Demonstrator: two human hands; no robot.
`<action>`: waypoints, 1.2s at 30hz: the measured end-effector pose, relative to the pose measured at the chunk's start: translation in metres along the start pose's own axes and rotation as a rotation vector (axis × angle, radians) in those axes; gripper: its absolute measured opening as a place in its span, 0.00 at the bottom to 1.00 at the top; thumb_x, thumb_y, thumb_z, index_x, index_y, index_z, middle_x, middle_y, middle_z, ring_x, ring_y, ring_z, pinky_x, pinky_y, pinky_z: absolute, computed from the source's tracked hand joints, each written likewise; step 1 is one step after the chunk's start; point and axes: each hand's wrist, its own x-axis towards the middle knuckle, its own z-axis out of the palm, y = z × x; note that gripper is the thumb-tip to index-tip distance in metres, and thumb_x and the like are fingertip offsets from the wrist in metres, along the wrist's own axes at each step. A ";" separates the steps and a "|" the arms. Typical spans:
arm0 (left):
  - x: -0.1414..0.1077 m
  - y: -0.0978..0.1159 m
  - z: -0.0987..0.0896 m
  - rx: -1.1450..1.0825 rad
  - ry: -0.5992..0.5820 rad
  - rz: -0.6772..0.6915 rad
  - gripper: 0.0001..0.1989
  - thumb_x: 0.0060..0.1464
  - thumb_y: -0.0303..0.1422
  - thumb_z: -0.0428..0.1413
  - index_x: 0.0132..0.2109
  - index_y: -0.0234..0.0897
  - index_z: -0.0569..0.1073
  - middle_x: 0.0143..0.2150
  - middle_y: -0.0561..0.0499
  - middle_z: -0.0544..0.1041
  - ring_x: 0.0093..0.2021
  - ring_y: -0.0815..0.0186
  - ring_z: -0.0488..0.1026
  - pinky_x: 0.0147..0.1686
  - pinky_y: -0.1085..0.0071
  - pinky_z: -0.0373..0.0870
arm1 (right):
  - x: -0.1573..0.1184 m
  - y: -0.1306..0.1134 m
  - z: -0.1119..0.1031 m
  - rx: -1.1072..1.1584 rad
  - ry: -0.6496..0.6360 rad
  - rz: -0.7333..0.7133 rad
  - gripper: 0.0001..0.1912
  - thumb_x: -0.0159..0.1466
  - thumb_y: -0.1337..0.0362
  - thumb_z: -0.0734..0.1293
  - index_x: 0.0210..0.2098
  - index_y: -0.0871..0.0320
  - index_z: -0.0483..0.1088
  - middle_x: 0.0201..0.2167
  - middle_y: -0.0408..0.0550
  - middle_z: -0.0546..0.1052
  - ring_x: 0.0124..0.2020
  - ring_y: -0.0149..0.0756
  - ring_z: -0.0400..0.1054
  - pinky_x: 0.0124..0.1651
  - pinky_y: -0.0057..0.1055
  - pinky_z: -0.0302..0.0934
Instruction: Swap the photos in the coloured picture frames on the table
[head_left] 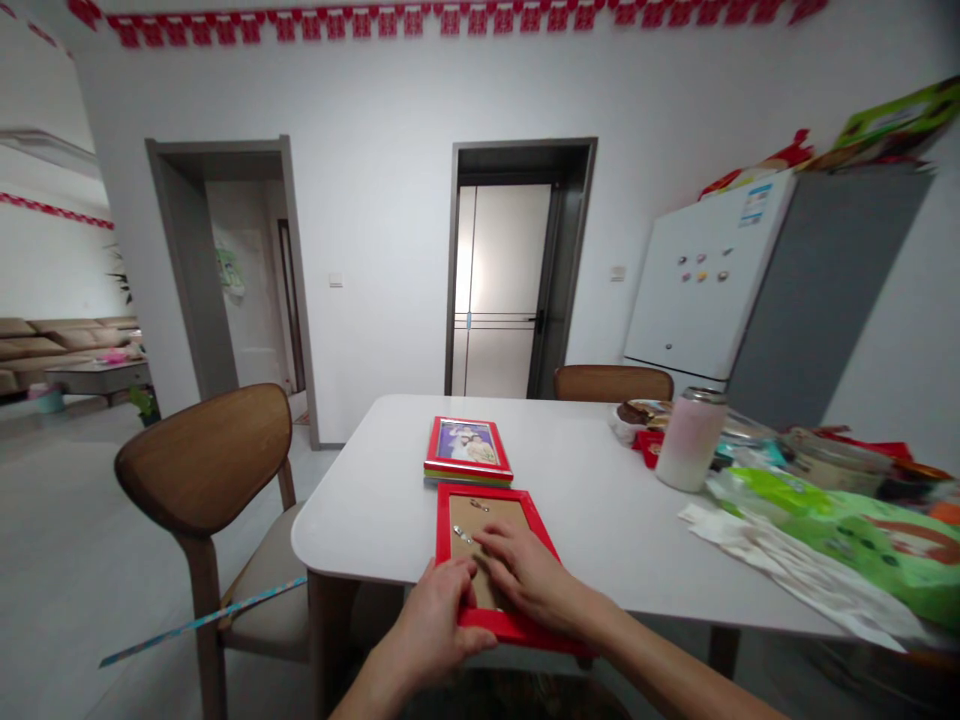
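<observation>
A red picture frame (540,525) lies face down at the front edge of the white table (600,510), its brown backing board (504,512) and small metal hangers showing. My left hand (439,625) grips the frame's lower left corner, with the thumb on the near red edge and the fingers curled over the side. Resting on the backing is my right hand (529,575), its fingers bent and spread near the lower hanger. Just beyond, a stack of frames carries a red one (466,447) on top with a photo facing up.
On the right of the table are a pink and white bottle (690,440), a green plastic package (847,530), white cloth gloves (787,570) and food containers. Wooden chairs stand at the left (217,460) and behind the table (615,382).
</observation>
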 end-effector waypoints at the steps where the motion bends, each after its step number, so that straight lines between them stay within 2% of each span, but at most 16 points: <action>1: 0.000 0.000 0.000 0.000 -0.004 -0.009 0.14 0.35 0.32 0.61 0.30 0.37 0.64 0.35 0.54 0.68 0.34 0.67 0.63 0.36 0.73 0.59 | 0.009 0.002 0.005 -0.016 0.010 0.012 0.17 0.59 0.66 0.53 0.44 0.58 0.66 0.42 0.52 0.67 0.43 0.36 0.59 0.46 0.33 0.53; 4: 0.000 0.000 0.000 0.002 -0.012 -0.019 0.15 0.35 0.32 0.61 0.31 0.37 0.64 0.34 0.54 0.68 0.34 0.67 0.63 0.35 0.73 0.59 | 0.029 0.009 0.021 -0.077 0.000 0.033 0.15 0.57 0.70 0.54 0.39 0.58 0.69 0.37 0.50 0.69 0.41 0.35 0.59 0.44 0.32 0.53; 8: -0.001 0.001 -0.002 0.002 -0.002 0.004 0.17 0.35 0.33 0.61 0.34 0.37 0.64 0.35 0.54 0.67 0.36 0.66 0.62 0.36 0.72 0.58 | 0.040 0.019 0.037 -0.107 0.002 0.056 0.15 0.55 0.72 0.55 0.36 0.57 0.71 0.35 0.48 0.69 0.41 0.35 0.58 0.43 0.31 0.52; 17: 0.000 0.007 -0.006 -0.024 -0.043 -0.014 0.15 0.36 0.31 0.60 0.33 0.37 0.64 0.32 0.56 0.66 0.33 0.68 0.62 0.33 0.75 0.58 | 0.037 0.007 0.034 -0.094 -0.009 0.048 0.14 0.57 0.68 0.55 0.31 0.54 0.72 0.33 0.47 0.70 0.39 0.36 0.59 0.39 0.32 0.51; 21: -0.001 0.005 -0.004 0.004 -0.031 -0.025 0.15 0.35 0.31 0.61 0.31 0.37 0.64 0.34 0.54 0.67 0.34 0.67 0.62 0.34 0.74 0.59 | 0.037 0.011 0.034 -0.058 0.023 0.047 0.15 0.57 0.68 0.55 0.34 0.55 0.72 0.34 0.47 0.72 0.39 0.36 0.61 0.40 0.31 0.52; 24: -0.003 0.003 -0.002 0.017 -0.022 -0.033 0.16 0.34 0.33 0.62 0.32 0.37 0.65 0.36 0.53 0.68 0.36 0.66 0.63 0.36 0.73 0.59 | 0.043 0.023 0.034 -0.011 0.121 0.191 0.15 0.57 0.65 0.56 0.38 0.58 0.70 0.36 0.50 0.73 0.39 0.35 0.63 0.41 0.30 0.54; 26: -0.004 0.002 -0.001 0.022 -0.016 -0.033 0.18 0.33 0.34 0.62 0.33 0.37 0.66 0.36 0.53 0.68 0.36 0.65 0.63 0.37 0.72 0.59 | 0.049 0.033 0.033 -0.013 0.167 0.319 0.14 0.57 0.64 0.57 0.37 0.59 0.71 0.35 0.50 0.74 0.37 0.35 0.65 0.39 0.28 0.55; 32: -0.006 0.004 -0.001 0.028 0.006 -0.028 0.17 0.32 0.33 0.63 0.32 0.37 0.67 0.36 0.53 0.69 0.36 0.64 0.63 0.37 0.72 0.60 | 0.070 0.050 0.033 -0.051 0.152 0.505 0.13 0.56 0.58 0.58 0.27 0.58 0.71 0.27 0.49 0.75 0.28 0.33 0.66 0.27 0.27 0.53; 36: -0.008 0.008 -0.001 0.030 0.012 -0.044 0.19 0.33 0.34 0.62 0.35 0.37 0.67 0.36 0.52 0.69 0.37 0.63 0.63 0.37 0.71 0.61 | 0.076 0.054 0.035 -0.048 0.116 0.600 0.15 0.57 0.56 0.59 0.30 0.61 0.69 0.30 0.50 0.73 0.28 0.33 0.66 0.28 0.28 0.56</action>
